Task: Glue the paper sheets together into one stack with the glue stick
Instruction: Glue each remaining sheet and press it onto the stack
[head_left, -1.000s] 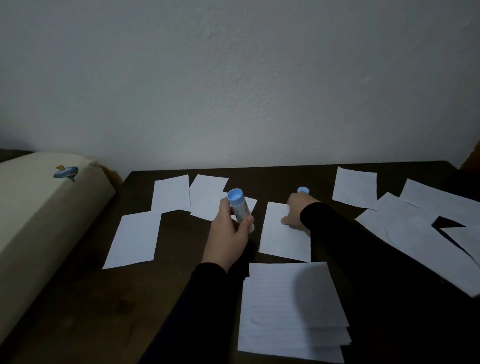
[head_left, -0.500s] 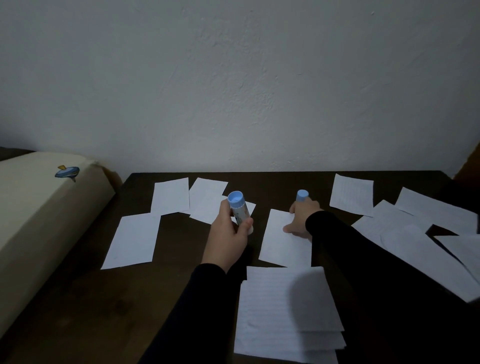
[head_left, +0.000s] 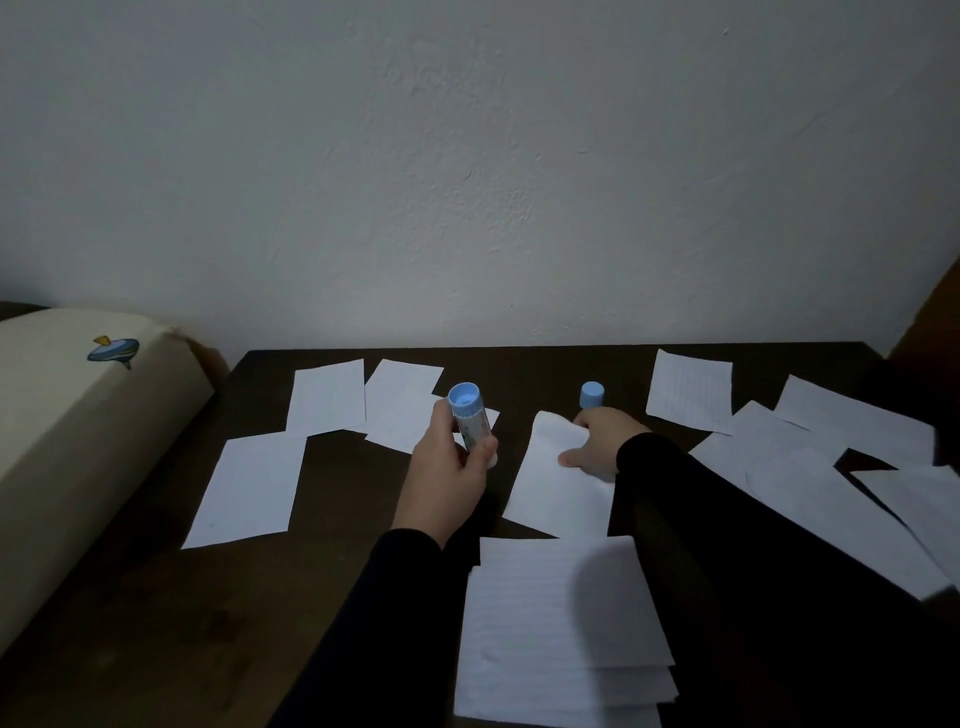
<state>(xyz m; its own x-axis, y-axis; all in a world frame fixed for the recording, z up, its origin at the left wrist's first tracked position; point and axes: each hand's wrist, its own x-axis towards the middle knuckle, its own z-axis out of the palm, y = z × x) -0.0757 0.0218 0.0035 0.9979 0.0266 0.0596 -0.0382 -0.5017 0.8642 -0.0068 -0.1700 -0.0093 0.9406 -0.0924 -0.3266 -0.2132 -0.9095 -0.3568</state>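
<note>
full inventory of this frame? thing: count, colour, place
glue stick: 1, blue, in left hand
cap: 1, blue, standing behind right hand
stack: 1, white lined, near centre
sheet: 1, white, under right hand, far edge lifted
loose sheets: several, white, scattered left and right
table: 1, dark brown
cushion: 1, cream, left
wall: white, behind
hands: left grips glue stick; right pinches sheet
</note>
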